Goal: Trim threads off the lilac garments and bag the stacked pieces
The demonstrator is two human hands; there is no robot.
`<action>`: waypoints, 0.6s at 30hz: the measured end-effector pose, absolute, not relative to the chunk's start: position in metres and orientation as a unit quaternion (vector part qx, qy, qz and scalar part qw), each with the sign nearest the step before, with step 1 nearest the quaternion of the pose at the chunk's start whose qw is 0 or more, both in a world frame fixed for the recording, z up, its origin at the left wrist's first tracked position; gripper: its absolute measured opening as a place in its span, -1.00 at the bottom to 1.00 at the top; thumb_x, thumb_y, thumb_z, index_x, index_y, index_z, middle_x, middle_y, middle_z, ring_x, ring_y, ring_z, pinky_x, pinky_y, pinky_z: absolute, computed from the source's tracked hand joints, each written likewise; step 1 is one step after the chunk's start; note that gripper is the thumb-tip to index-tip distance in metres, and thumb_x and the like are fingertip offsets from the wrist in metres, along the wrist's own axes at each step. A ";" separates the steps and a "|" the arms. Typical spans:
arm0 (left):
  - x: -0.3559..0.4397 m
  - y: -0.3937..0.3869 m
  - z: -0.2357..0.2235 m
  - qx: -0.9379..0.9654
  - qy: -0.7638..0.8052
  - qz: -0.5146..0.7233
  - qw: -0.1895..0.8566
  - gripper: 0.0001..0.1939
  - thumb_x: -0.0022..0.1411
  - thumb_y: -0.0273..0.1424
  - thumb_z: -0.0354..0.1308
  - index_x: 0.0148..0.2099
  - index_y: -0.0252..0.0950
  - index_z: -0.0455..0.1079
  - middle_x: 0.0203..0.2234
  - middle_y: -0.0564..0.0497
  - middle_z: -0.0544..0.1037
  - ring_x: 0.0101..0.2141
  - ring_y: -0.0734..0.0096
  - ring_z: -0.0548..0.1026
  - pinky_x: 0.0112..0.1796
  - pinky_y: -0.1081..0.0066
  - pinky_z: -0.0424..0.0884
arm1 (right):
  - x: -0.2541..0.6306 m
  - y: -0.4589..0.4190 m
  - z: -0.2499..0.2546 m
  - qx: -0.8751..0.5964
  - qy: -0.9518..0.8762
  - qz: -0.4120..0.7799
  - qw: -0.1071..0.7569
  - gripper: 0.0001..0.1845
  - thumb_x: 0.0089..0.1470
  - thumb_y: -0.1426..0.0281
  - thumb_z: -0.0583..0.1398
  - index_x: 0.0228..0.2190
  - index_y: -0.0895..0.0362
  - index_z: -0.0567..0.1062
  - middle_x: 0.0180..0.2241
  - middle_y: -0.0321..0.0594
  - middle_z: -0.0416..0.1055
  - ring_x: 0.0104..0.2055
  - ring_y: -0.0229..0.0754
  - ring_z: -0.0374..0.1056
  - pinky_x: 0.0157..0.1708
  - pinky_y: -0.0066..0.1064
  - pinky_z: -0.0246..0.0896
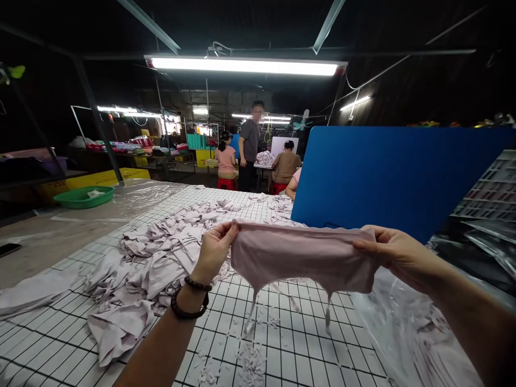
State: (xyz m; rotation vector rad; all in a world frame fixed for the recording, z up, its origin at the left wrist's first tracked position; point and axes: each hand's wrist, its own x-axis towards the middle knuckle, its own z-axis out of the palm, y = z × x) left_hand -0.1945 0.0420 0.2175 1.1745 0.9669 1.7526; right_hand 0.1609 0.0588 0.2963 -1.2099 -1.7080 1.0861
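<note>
I hold a pale pink fabric piece (302, 258) stretched out above the gridded table (290, 349). My left hand (214, 251) pinches its left edge, and a beaded bracelet circles that wrist. My right hand (393, 248) grips its right edge, fingers closed on the cloth. Two thin straps dangle from the piece's lower edge toward the table. A large heap of similar pale fabric pieces (157, 263) lies on the table just left of my left hand.
A blue board (387, 172) stands upright behind my hands. Clear plastic sheeting (403, 333) lies at the right. Small fabric scraps (250, 360) litter the grid. A green basin (84, 196) sits far left. Several people (250, 145) work at a far table.
</note>
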 end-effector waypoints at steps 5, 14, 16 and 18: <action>-0.188 0.074 0.220 0.554 0.441 0.637 0.305 -0.61 0.12 -0.12 0.19 -0.18 -0.34 0.49 -0.32 -0.03 0.56 -0.28 0.39 0.45 -0.28 0.46 0.34 | 0.177 0.071 0.284 -0.471 -0.618 0.512 0.366 -0.65 -0.14 0.17 0.34 -0.62 0.11 0.35 -0.62 -0.31 0.13 -0.62 -0.35 -0.03 -0.65 -0.42 -0.20; -0.175 0.190 0.218 0.559 0.453 0.599 0.352 -0.68 0.13 -0.17 0.19 -0.32 -0.38 0.46 -0.47 0.04 0.50 -0.40 0.50 0.39 -0.33 0.51 0.28 | 0.190 0.148 0.257 -0.551 -0.561 0.455 0.418 -0.51 -0.36 0.12 0.43 -0.41 0.19 0.52 -0.61 -0.25 0.33 -0.64 -0.35 0.21 -0.77 -0.57 -0.01; -0.173 0.196 0.227 0.562 0.427 0.613 0.356 -0.73 0.15 -0.22 0.20 -0.35 -0.38 0.43 -0.55 0.08 0.45 -0.47 0.56 0.37 -0.38 0.54 0.28 | 0.191 0.151 0.256 -0.533 -0.550 0.437 0.471 -0.45 -0.44 0.14 0.46 -0.39 0.20 0.53 -0.51 -0.16 0.43 -0.55 -0.24 0.36 -0.70 -0.53 0.21; -0.175 0.191 0.226 0.561 0.407 0.611 0.383 -0.75 0.18 -0.25 0.17 -0.34 -0.37 0.38 -0.64 0.13 0.37 -0.56 0.60 0.35 -0.46 0.55 0.29 | 0.192 0.143 0.251 -0.505 -0.556 0.421 0.509 -0.48 -0.41 0.14 0.45 -0.39 0.19 0.53 -0.42 -0.12 0.47 -0.42 -0.12 0.45 -0.50 -0.41 0.41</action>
